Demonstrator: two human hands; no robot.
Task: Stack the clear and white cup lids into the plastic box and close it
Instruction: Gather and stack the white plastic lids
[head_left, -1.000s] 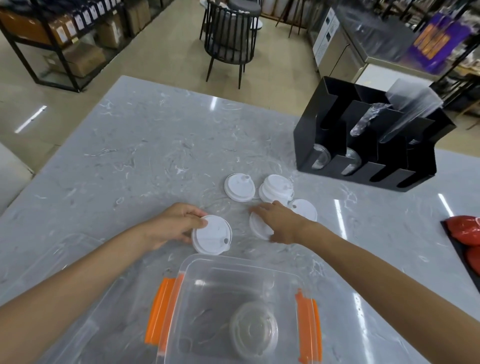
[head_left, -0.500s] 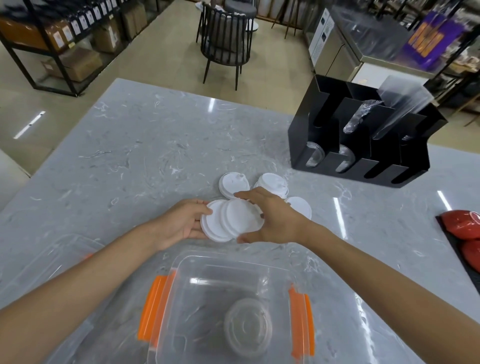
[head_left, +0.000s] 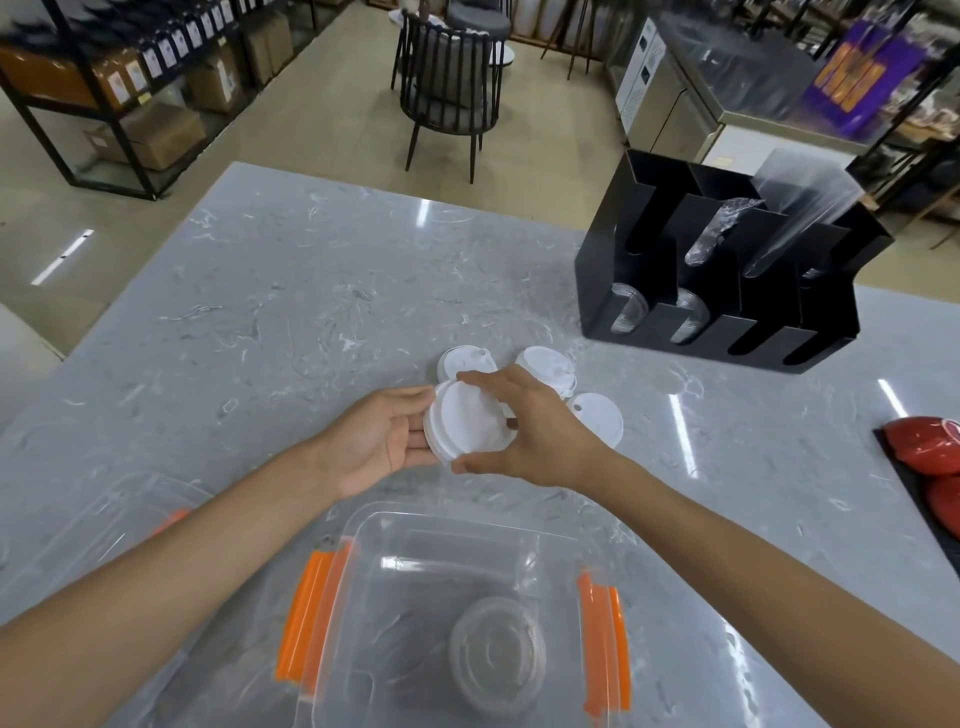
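Merged since before, white lids (head_left: 467, 426) sit clamped between both hands' grip, loose lids (head_left: 597, 418) and black organizer (head_left: 727, 291) beyond.

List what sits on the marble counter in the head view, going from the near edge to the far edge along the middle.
Plastic box holding a clear lid → white lids held between left hand and right hand → loose white lids → black cup organizer.
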